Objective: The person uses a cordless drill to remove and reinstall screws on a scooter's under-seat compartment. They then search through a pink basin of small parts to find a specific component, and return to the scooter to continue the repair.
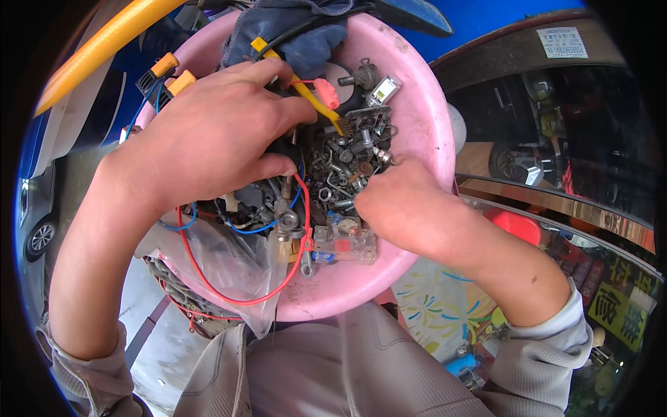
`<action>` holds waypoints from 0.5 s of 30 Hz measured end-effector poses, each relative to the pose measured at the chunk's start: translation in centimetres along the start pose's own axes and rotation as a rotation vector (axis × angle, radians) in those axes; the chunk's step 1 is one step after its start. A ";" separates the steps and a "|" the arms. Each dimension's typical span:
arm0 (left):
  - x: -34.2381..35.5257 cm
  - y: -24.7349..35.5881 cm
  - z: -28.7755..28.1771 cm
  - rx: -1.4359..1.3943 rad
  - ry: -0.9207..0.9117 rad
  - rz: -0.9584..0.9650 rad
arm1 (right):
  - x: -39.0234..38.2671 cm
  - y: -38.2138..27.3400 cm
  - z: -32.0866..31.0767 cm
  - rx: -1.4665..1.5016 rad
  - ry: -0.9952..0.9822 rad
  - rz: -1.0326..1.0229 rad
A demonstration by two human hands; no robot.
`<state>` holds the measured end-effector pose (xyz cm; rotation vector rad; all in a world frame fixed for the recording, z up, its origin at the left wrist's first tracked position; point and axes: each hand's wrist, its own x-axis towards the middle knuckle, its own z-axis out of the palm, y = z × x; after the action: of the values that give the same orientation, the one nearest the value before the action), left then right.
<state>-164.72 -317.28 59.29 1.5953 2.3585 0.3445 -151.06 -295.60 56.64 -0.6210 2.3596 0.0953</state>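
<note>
A pink basin (425, 111) holds bolts and nuts (340, 160), red wire (236, 301), blue wire and a clear plastic bag (215, 257). My left hand (215, 125) reaches over its left half, fingers bent and apart, touching or very near a yellow-handled tool (316, 104); some fingertips are hidden among the parts. My right hand (399, 201) dips into the bolts at the right, its fingers curled and closed; what they hold, if anything, is hidden. A translucent component (347, 244) lies just below them.
Dark cloth (292, 31) hangs over the basin's back. A yellow hose (97, 48) crosses the upper left; a car (42, 222) is beyond. Right are a dark glass panel (528, 125), a red container (517, 226) and a yellow sign (618, 313).
</note>
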 end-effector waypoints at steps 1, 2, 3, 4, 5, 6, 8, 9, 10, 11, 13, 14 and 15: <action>0.1 0.1 0.0 0.004 0.000 0.001 | 0.2 -0.2 0.4 -0.026 -0.004 0.001; 0.0 0.0 0.0 0.004 -0.008 -0.015 | 0.3 0.1 -0.4 -0.029 -0.045 0.005; 0.0 0.0 0.0 0.004 -0.015 -0.028 | 0.6 0.5 -0.6 0.030 0.019 0.011; 0.0 0.1 0.0 0.004 -0.022 -0.040 | 0.8 0.9 -0.7 0.091 0.082 0.019; -0.1 0.0 0.0 -0.003 -0.023 -0.044 | 1.0 1.3 -0.9 0.151 0.145 0.030; -0.3 0.0 0.0 -0.009 -0.024 -0.048 | 1.2 1.2 -2.1 0.229 0.173 0.054; -0.5 -0.2 0.0 -0.017 -0.022 -0.050 | 1.7 1.8 -3.1 0.196 0.160 0.033; -0.5 -0.2 0.1 -0.016 -0.023 -0.053 | 1.8 2.0 -3.5 0.182 0.156 0.021; -0.6 -0.2 0.2 -0.014 -0.025 -0.058 | 1.6 1.7 -4.7 0.164 0.015 0.045; -0.4 -0.1 0.2 -0.017 -0.018 -0.048 | 1.5 1.6 -4.5 0.128 -0.034 0.041; -0.2 0.0 0.2 -0.023 -0.004 -0.029 | 1.3 0.9 -2.8 0.055 -0.133 0.029; 0.2 0.2 0.1 -0.021 -0.003 -0.010 | 1.5 0.3 -1.4 0.005 -0.189 0.041; 0.2 0.1 0.0 -0.016 -0.005 -0.009 | 1.7 0.2 -1.2 0.037 -0.180 0.038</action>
<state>-164.66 -317.08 59.33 1.5757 2.3531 0.3561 -152.98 -296.41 56.41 -0.5268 2.1949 0.1187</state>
